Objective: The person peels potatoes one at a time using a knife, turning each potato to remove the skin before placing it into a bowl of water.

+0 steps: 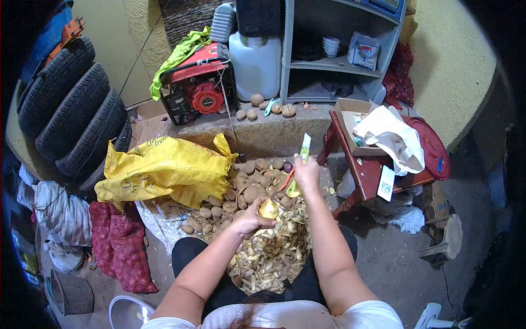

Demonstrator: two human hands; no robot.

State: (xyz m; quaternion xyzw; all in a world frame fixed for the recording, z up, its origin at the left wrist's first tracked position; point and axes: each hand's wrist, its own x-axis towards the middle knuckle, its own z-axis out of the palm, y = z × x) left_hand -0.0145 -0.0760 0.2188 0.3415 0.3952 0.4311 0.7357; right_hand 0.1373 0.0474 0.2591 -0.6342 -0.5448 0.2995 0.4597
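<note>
Potato [268, 210], one, partly peeled and pale yellow, sits in the left hand [253, 219] near the centre of the frame. That hand's grip is narrow, fingers and thumb closed around the potato's side. One peeler [306, 144] is in the right hand [307, 171], up and to the right of the potato; this grip is closed on the handle, whose white and green end sticks up above the fist. Below the fist show one red strip and one bright green piece, too blurred to tell apart clearly.

Under both hands lies one large heap of peelings [268, 257], between two dark-clad knees. Behind and left of it spread many brown potatoes [252, 193], too many to count, with one purple onion [287, 166] at their far edge. One yellow sack [164, 172] lies beside them on the left.

On the ledge [203, 130] at upper centre are about six round brown potatoes and one turquoise peeler [270, 106]. One red generator [205, 93] and one big white jug [255, 68] stand behind. At right, one red desk [364, 178] carries one cardboard box [346, 129] and one white bag [392, 137]. At least four tyres [71, 104] lean at upper left.
</note>
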